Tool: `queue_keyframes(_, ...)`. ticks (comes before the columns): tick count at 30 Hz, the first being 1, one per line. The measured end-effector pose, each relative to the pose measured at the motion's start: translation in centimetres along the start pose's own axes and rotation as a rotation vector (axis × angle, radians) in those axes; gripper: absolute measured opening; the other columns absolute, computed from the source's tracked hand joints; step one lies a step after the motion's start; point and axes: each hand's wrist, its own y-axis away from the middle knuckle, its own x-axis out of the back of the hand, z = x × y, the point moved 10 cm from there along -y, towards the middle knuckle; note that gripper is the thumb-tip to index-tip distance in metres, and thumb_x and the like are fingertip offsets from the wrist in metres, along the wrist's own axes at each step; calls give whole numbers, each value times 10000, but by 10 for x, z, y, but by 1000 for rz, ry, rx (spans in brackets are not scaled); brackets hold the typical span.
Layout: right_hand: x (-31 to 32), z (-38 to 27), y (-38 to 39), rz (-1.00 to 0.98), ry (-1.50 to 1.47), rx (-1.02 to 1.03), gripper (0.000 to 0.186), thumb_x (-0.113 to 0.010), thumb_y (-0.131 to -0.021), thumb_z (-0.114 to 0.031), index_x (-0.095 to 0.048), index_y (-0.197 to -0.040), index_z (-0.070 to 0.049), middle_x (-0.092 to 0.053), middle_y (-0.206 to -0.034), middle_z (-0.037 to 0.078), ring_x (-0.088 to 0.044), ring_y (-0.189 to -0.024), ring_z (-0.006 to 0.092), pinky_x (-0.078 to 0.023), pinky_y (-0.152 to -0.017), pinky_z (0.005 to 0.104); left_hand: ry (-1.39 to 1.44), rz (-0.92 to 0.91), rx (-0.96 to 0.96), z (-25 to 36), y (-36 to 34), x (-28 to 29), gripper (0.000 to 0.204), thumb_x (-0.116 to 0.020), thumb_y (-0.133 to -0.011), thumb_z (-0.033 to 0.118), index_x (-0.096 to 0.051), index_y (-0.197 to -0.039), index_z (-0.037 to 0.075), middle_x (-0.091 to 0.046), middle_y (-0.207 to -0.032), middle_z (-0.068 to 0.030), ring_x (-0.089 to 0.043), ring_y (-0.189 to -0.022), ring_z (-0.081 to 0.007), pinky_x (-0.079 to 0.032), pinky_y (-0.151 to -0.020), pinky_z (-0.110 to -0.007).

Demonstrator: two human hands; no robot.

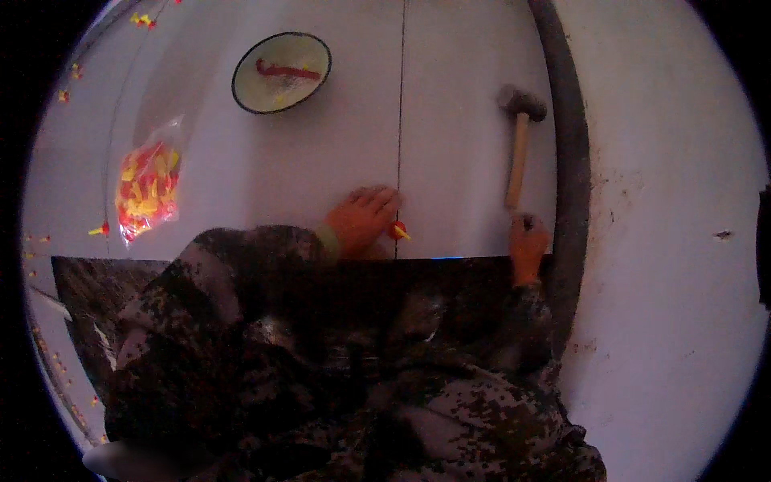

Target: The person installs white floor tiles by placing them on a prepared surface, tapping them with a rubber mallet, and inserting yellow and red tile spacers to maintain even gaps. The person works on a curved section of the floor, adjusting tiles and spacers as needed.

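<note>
No txt, label, brand, nr. or sign can be read, incl. on the bag [149,193] and the hammer [520,149].

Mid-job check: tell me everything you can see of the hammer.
The hammer has a thick, dark head and a straight, light-brown handle that looks wooden; the head's material is unclear. It lies on the pale floor, right of the thin joint line and just left of the dark strip. The head is at the far end; the handle runs back toward the person, its end close to the right hand. Whether that hand touches it is hard to tell.
</note>
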Motion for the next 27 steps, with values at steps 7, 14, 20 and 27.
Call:
queue_keyframes(7, -8, -23, -49, -18, -50, -19, 394, -701, -910, -311, -649, -1055, 51, -705, -1006, 229, -676, -919, 392, -523, -786, 457, 60, -43, 170, 25, 21, -16, 1089, -744, -789, 610, -268, -1537, -22, -170, -1646, -241, -146, -1530, -425, -106, -1239, -571)
queue_keyframes(14, -38, -24, -95, -119, 190, 34, 491, -708, -896, -377, -593, -1083, 62, -648, -1057, 255, -648, -971, 438, -536, -811, 508, -29, -5, 225, 28, 19, -28, 1032, -731, -820, 572, -285, -1524, -36, -161, -1641, -263, -128, -1532, -441, -93, -1220, -622)
queue_keyframes(20, -58, -20, -118, -139, 149, 112, 490, -694, -898, -351, -565, -1100, 76, -664, -960, 293, -670, -921, 462, -541, -798, 532, -61, -25, 198, 26, 21, -31, 968, -739, -825, 491, -313, -1511, -42, -171, -1636, -267, -142, -1531, -438, -101, -1215, -634)
queue_keyframes(27, -39, 34, -75, -587, -196, -312, 340, -676, -918, -253, -573, -1044, 45, -648, -838, 155, -660, -715, 263, -543, -641, 421, 36, 33, 210, 24, 23, -33, 963, -740, -819, 496, -328, -1521, -17, -194, -1635, -248, -161, -1528, -428, -115, -1228, -606)
